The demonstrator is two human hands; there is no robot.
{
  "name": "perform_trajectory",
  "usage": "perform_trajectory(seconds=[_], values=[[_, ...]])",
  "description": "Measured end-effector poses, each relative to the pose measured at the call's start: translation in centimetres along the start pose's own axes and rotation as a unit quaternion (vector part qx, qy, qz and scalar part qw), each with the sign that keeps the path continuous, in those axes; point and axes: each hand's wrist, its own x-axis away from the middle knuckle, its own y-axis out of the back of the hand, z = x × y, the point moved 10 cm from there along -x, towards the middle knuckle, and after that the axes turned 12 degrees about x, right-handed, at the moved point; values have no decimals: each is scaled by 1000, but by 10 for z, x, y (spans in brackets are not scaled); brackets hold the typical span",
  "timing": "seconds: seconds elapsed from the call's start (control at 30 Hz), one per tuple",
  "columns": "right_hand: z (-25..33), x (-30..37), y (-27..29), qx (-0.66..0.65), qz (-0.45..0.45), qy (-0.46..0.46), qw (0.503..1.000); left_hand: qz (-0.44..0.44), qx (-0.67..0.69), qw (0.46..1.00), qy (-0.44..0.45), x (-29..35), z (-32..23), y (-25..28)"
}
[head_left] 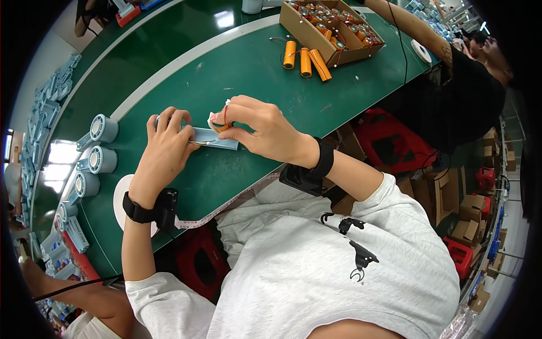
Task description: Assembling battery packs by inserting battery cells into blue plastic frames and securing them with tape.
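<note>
My left hand (161,150) is closed over one end of a light-blue plastic housing (227,142), which lies low over the green table. Thin wires show by its fingertips, and much of the housing is hidden beneath that hand. Just above the housing's other part, my right hand (262,125) pinches an orange cylindrical battery (219,127). A red wire and a small white connector stick up by its fingers, and a white patch shows on the battery's end. Most of the battery is hidden by the fingers.
Loose orange batteries (306,63) lie beside a cardboard box (358,58) of more batteries at the far right. Light-blue round-headed parts (103,129) line the left side. A white tape roll (119,198) sits near my left wrist. Co-workers' arms (415,31) are at the right and lower left.
</note>
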Motion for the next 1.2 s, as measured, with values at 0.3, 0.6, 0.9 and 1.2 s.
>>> perform_trajectory(seconds=[0.3, 0.6, 0.9, 1.2], values=[[-7, 4, -31, 81, 136, -26, 987, -56, 295, 948, 110, 7, 34, 7], [-34, 6, -102, 43, 407, -163, 898, -65, 402, 902, 145, 20, 40, 1], [-49, 10, -92, -19, 281, -173, 944, -56, 237, 964, 106, 17, 30, 4], [-143, -22, 100, 427, 36, -342, 837, -196, 46, 977, 75, -124, 194, 95]])
